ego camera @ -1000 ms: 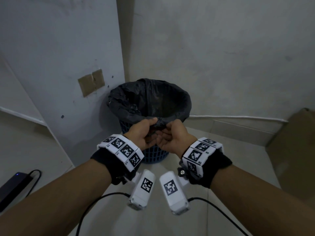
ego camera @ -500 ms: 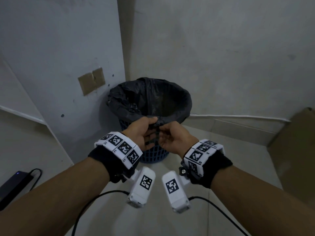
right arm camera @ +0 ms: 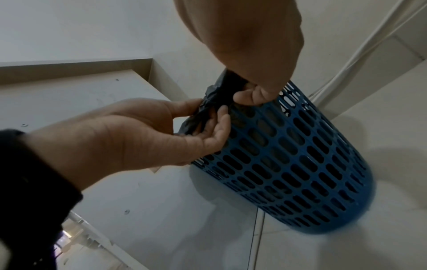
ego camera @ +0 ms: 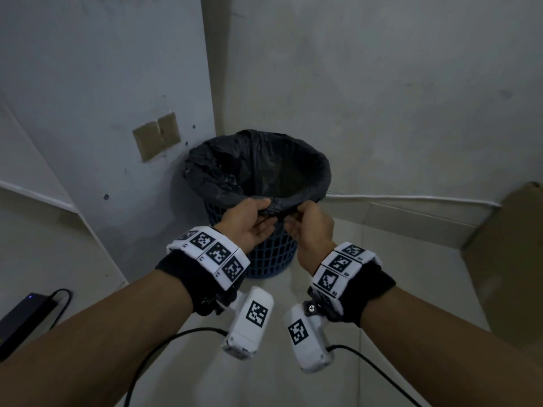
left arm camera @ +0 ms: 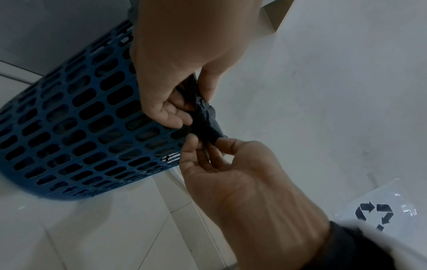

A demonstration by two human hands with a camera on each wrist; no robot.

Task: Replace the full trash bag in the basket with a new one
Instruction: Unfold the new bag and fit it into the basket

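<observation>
A black trash bag [ego camera: 258, 163] lines a blue lattice basket [ego camera: 273, 254] standing in the wall corner, its mouth open and folded over the rim. At the near rim my left hand [ego camera: 258, 215] and right hand [ego camera: 296, 218] meet and both pinch a bunched, twisted bit of the bag's edge. The left wrist view shows my left hand [left arm camera: 208, 151] below that bunch [left arm camera: 205, 117] and my right hand [left arm camera: 175, 117] above it, against the basket [left arm camera: 69, 127]. In the right wrist view my right hand [right arm camera: 208, 117] pinches the bunch [right arm camera: 217, 102] beside my left hand [right arm camera: 249, 98].
A brown cardboard box [ego camera: 511, 259] stands on the right. A black power adapter [ego camera: 20, 315] with a cable lies on the floor at left. A clear plastic bag with a recycling symbol [left arm camera: 374, 213] lies behind my left wrist. Walls enclose the basket behind and to its left.
Both hands have stayed at the near rim and moved slightly apart, still working the bunched bag edge. The basket has not moved.
</observation>
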